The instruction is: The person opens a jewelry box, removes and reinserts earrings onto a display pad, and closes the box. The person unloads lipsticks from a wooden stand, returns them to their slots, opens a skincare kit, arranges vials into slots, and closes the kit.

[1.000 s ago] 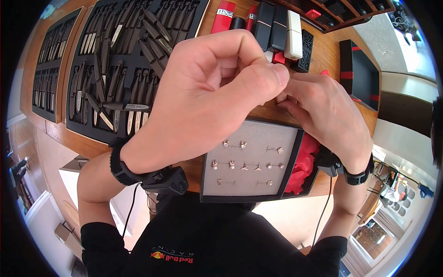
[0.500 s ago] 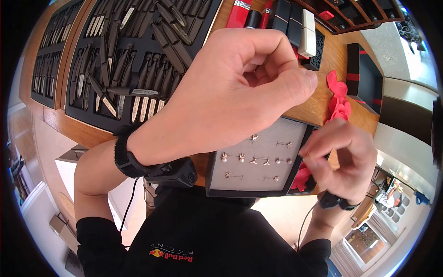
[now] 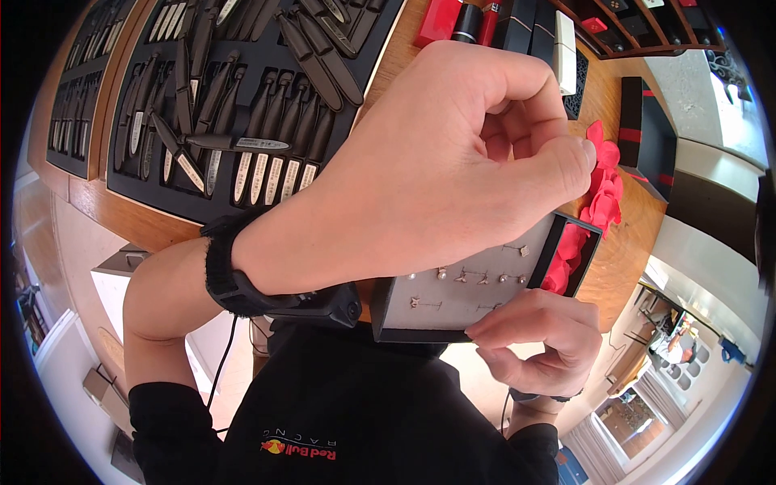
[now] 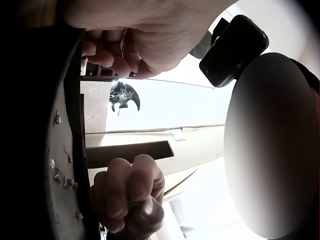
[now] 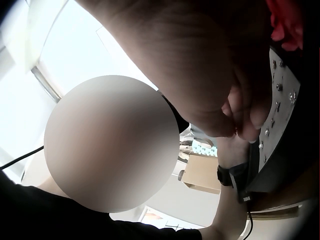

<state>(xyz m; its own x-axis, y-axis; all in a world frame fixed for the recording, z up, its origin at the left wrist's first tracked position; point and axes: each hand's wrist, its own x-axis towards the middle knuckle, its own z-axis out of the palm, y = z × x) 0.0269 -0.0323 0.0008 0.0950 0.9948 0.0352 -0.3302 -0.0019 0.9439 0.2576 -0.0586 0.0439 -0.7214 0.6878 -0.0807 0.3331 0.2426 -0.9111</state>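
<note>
In the head view my left hand (image 3: 436, 162) hovers above the grey earring tray (image 3: 404, 305), fingers curled and thumb tip against the index finger; whether something tiny lies between them is hidden. My right hand (image 3: 546, 343) is at the tray's near right corner, its fingers curled beside the front edge. Pairs of small earrings (image 3: 462, 277) sit on the grey pad, partly covered by both hands. In the right wrist view the right hand (image 5: 200, 75) has thumb and fingertips close together, with a tiny glint there that I cannot identify.
Red petals (image 3: 605, 194) lie beyond the tray and in its side compartment. A large black tray (image 3: 162, 194) of dark, labelled pieces fills the left. Narrow boxes (image 3: 529, 28) stand at the back, and an open black box (image 3: 647, 133) at the right.
My right hand has left my left hand's side and come down towards my body, to the tray's near corner. The view has shifted; the left hand keeps its pinched shape.
</note>
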